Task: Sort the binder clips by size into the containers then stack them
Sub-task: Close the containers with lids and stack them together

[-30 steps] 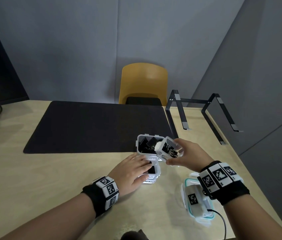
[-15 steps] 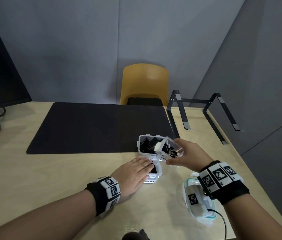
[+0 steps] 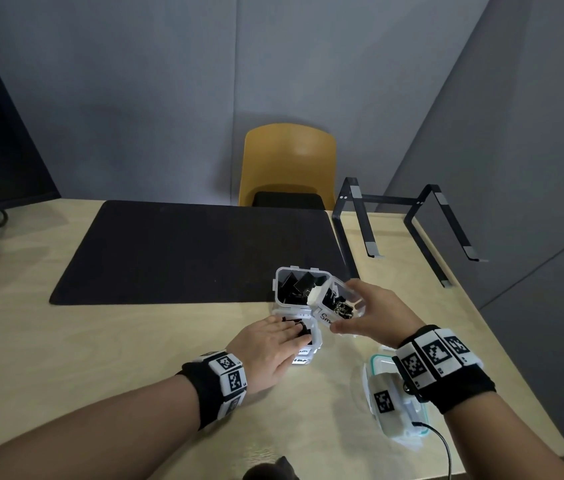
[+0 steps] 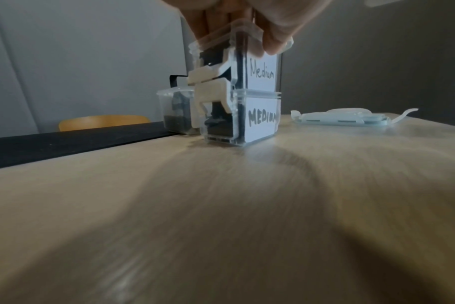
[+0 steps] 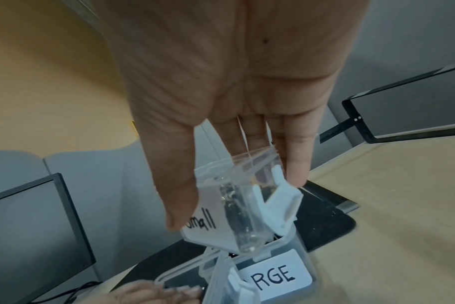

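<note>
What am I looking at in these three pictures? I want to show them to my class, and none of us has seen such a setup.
No machine here: a person sorts binder clips with bare hands, wearing three cameras. One is on the head and looks down at the desk; one is on each wrist and looks along the hand. The patterned bands are on the wrists.

The left hand rests flat on top of two stacked boxes, both labelled Medium. The right hand holds the Small box tilted in the air, fingers on one side and thumb on the other. Under it stands the open Large box, full of black clips. A lid lies on the desk to the right, and a black mat lies farther back.
</note>
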A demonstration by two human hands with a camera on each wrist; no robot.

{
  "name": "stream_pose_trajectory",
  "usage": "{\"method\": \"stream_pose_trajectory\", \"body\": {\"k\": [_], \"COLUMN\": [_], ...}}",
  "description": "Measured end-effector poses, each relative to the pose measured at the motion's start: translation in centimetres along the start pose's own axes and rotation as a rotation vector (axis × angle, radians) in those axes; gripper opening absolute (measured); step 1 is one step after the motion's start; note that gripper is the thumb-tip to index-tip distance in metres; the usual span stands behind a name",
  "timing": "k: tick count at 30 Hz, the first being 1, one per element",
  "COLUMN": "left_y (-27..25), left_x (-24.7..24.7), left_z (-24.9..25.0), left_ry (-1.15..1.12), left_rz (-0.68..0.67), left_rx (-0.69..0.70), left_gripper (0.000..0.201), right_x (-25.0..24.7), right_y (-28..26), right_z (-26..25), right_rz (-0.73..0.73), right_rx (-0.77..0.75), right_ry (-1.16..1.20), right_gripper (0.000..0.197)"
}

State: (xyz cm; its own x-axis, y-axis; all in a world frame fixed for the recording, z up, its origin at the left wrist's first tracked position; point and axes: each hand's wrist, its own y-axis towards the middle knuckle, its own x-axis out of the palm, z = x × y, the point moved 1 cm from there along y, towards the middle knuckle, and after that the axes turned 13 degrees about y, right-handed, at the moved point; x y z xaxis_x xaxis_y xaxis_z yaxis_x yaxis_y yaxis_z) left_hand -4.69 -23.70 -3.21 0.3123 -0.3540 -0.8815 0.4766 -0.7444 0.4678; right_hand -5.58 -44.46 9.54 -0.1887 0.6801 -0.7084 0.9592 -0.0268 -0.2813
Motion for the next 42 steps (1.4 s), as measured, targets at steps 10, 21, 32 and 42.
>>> {"method": "stream_pose_trajectory", "body": {"k": [10,21,32,42], "left_y": [0.8,-0.4,0.6,0.2], "left_x": [-1.0,-1.5,-1.6,-0.9], "left_z": [-0.2,-0.8,-0.9,-0.7], "left_ry": [-0.068,-0.493,-0.83,-0.885], "left_rz": [-0.064,-0.213,-0.272,-0.261], "left_rx": [-0.056,-0.655,-0.813,-0.85], "left_gripper": [0.034,0.076,0.064,0.071], "right_x": [0.2,2.0,3.8,3.4], "right_y": [-0.1,-0.2,0.8,1.1], "right_z": [-0.8,-2.6,-3.8,-4.0], "right_rz": [-0.019,-0.106,-0.228,-0.312], "right_rx": [-0.02,-0.098,-0.146,-0.126], "right_ry": [-0.033,-0.086,-0.232,-0.232], "right_gripper": [0.07,0.069,0.08,0.082]}}
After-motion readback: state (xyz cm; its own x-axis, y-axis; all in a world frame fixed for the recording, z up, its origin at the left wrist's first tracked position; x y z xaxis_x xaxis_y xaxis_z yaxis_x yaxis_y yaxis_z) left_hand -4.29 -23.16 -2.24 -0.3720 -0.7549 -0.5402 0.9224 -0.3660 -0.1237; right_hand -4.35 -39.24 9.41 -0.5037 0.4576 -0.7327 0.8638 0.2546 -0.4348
